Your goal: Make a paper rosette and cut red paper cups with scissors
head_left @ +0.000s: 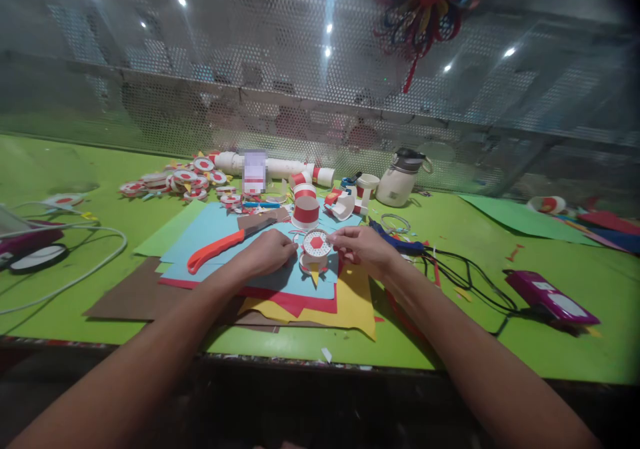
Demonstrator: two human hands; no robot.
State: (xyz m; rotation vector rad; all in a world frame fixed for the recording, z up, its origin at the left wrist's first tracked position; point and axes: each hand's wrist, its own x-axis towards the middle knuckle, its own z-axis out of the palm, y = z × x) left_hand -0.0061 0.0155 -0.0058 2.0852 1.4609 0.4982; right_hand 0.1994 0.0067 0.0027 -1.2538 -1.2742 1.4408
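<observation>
A small white paper cup with a dotted top and a red hexagon stands on stacked coloured paper sheets at the table's middle. My left hand touches its left side and my right hand pinches its right edge. A yellow paper point sticks out beneath the cup. An orange-handled knife lies just left of my left hand.
Behind the cup stand red-banded paper cups, a row of white cups, a pile of red-and-white discs and a white flask. A magenta device with black cables lies right; white cable lies left. A mesh wall backs the green table.
</observation>
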